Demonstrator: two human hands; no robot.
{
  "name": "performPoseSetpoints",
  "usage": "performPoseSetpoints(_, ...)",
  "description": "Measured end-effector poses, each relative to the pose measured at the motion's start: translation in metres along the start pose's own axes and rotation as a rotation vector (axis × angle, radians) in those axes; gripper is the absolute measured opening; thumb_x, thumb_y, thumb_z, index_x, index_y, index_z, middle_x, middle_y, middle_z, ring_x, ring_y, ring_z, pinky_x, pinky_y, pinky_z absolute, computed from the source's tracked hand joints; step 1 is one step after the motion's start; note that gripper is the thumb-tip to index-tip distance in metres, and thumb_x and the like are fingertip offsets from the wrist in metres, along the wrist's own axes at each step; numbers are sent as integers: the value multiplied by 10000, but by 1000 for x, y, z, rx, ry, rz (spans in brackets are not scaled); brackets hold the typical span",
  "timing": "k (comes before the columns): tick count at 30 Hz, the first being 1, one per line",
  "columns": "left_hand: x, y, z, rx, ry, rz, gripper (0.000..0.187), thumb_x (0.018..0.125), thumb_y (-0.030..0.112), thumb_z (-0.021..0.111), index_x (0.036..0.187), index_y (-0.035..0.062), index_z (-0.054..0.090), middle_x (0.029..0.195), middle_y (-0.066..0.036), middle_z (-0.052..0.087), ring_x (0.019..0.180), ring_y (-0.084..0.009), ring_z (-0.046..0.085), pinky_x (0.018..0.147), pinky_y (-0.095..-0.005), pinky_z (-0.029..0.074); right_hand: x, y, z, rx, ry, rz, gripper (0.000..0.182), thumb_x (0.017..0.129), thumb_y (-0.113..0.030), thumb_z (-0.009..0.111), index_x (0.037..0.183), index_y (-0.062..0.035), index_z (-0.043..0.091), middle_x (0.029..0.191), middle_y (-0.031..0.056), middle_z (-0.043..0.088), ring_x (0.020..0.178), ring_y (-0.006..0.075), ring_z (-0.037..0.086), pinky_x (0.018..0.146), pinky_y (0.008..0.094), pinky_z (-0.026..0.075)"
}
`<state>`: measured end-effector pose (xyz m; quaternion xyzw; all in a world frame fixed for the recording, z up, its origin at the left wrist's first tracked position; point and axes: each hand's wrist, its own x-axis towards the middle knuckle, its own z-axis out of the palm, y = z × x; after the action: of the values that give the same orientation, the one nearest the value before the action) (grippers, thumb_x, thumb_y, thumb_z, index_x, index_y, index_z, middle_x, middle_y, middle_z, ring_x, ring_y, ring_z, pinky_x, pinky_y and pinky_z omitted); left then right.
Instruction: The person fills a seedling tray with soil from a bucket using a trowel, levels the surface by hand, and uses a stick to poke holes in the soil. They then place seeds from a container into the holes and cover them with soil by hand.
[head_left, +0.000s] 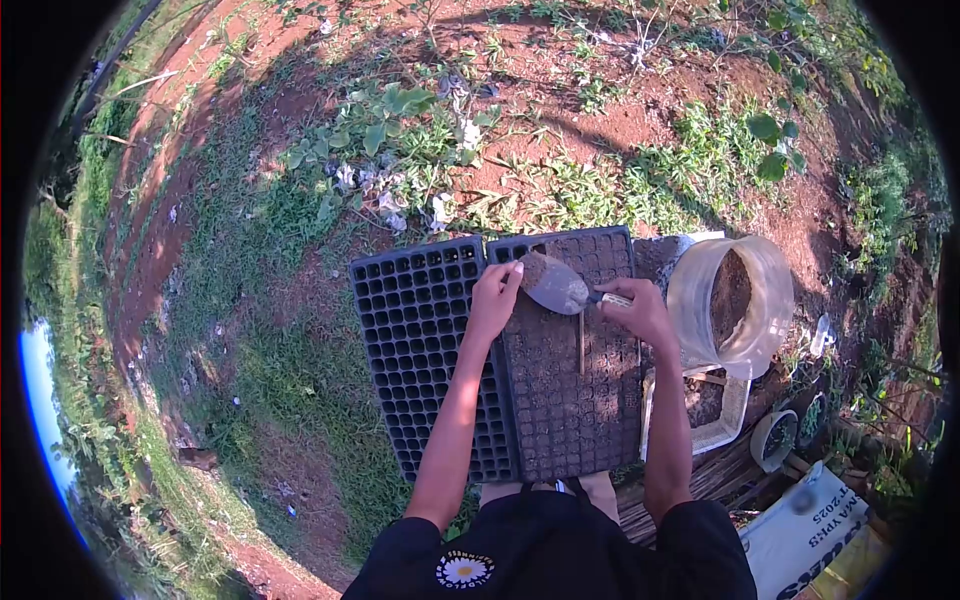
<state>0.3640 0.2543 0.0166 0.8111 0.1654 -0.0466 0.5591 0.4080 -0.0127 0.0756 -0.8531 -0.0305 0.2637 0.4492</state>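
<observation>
Sack [815, 530], lower right, reads "2025". Right hand [640, 310] grips trowel [556, 285] over soil-filled seed tray [570, 400], frame centre; left hand [495, 295] fingertips touch the blade. Empty tray [420, 340] left; plastic jar [735, 300] right.

Both arms reach forward from the shoulders, bare below short dark sleeves, and run nearly side by side. The left arm is stretched almost straight, its elbow only slightly bent. The left hand [493, 300] lies palm down with the fingers together and pointing ahead, their tips touching the near edge of the trowel [556, 286] blade. The right arm bends a little more at the elbow, and its forearm rises straight ahead. The right hand [640, 310] is curled into a fist around the trowel's handle, knuckles up, the thumb side turned toward the left hand.
</observation>
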Motion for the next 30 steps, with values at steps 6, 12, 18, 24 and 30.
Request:
performPoseSetpoints(6,5,-4,2,0,13,19,422,1034,334,614,1223,-36,689,1075,-168,678,785,-218,664,730,-319,521,8,2,-2,-26,-5,-69,352,825,-179,775,1146,-33,766,796,95,766,694,116,704,689,318,564)
performPoseSetpoints(12,6,-1,3,4,1,10,415,1031,331,617,1216,-33,695,1060,-165,678,835,-230,664,748,-325,524,11,3,-5,-56,7,-66,347,807,-199,797,1114,-39,779,888,117,780,801,156,736,810,337,580)
performPoseSetpoints(18,8,1,4,-3,0,21,406,1035,326,612,1211,-30,696,1071,-155,675,845,-224,657,759,-324,522,12,-5,-10,-60,-9,-39,361,787,-224,816,1104,-55,788,977,130,786,968,206,750,914,353,558)
performPoseSetpoints(24,11,-1,5,1,-12,15,416,1033,333,616,1229,-27,691,1070,-138,671,822,-201,637,766,-311,515,15,-3,-11,-54,-13,-47,348,783,-234,813,1086,-63,797,965,125,788,916,199,751,875,347,558)
performPoseSetpoints(30,12,1,5,-8,-20,-9,423,1029,340,622,1232,-24,693,1065,-134,670,799,-178,619,759,-310,508,16,-5,-13,-40,-22,-5,338,776,-237,798,1073,-75,804,951,128,787,898,200,750,872,346,556)
